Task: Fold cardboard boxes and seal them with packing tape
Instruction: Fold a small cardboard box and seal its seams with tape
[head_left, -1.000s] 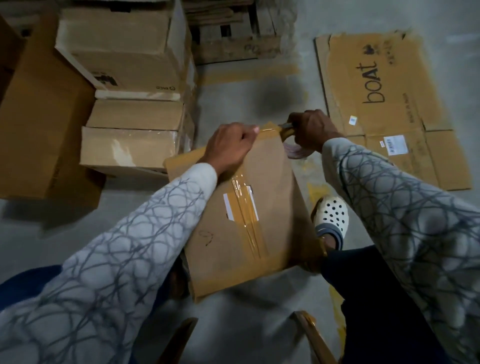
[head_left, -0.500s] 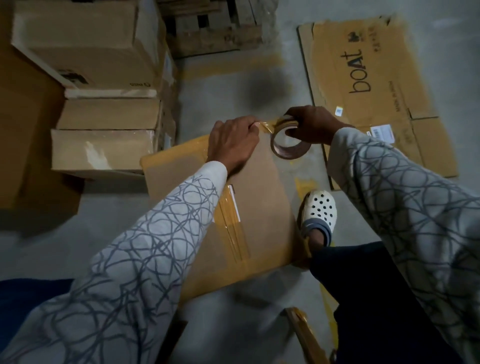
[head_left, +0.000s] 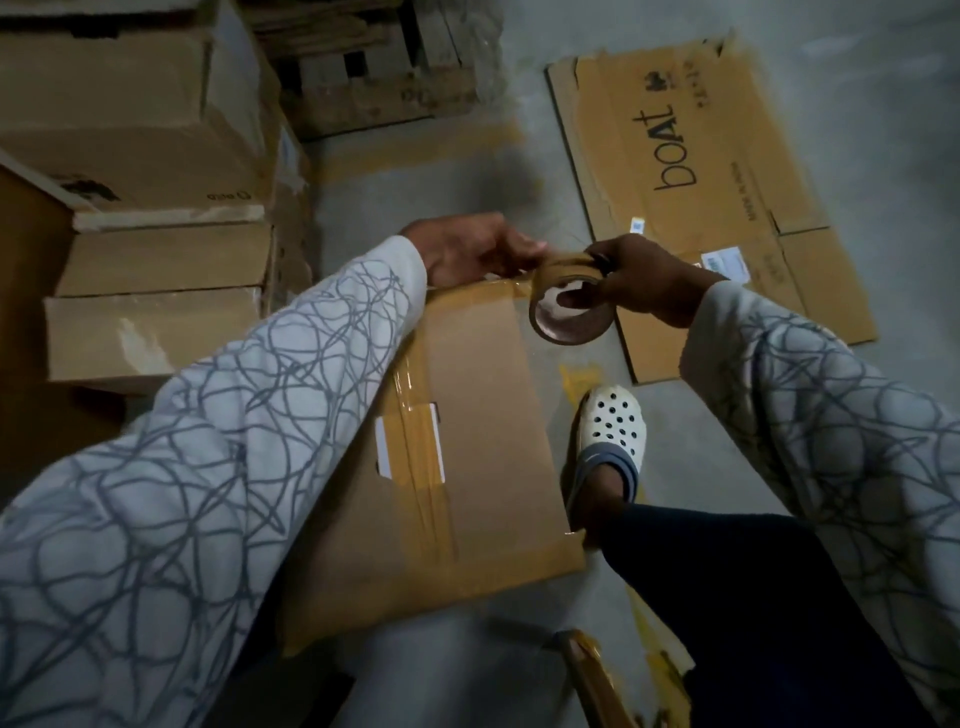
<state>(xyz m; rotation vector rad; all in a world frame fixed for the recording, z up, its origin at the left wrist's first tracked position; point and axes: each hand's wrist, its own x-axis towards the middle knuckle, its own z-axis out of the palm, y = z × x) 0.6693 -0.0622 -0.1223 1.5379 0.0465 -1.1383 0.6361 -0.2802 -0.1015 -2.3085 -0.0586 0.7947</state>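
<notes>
Moved since half a second ago: tape roll (head_left: 569, 317) is now turning its hollow core toward the camera, and left hand (head_left: 467, 249) is coming off the box edge to meet it.

Left hand: fingertips are pinching the tape roll's loose end, over the far edge of the box.

Box (head_left: 483, 441): lying flat on the floor before the person, a taped seam running along its top face.

Right hand (head_left: 649, 280): gripping the roll, one finger hooking through the core and the others curling over the rim.

Clearances: stacked boxes (head_left: 156, 291) are crowding the left side. A white clog (head_left: 613, 431) is standing just beside the box's right edge. Bare floor (head_left: 457, 192) is lying open beyond the hands.

Surroundings: grey concrete is running throughout, with a wooden pallet (head_left: 363, 67) standing at the back and a flat cardboard sheet (head_left: 701, 182) lying at right.
</notes>
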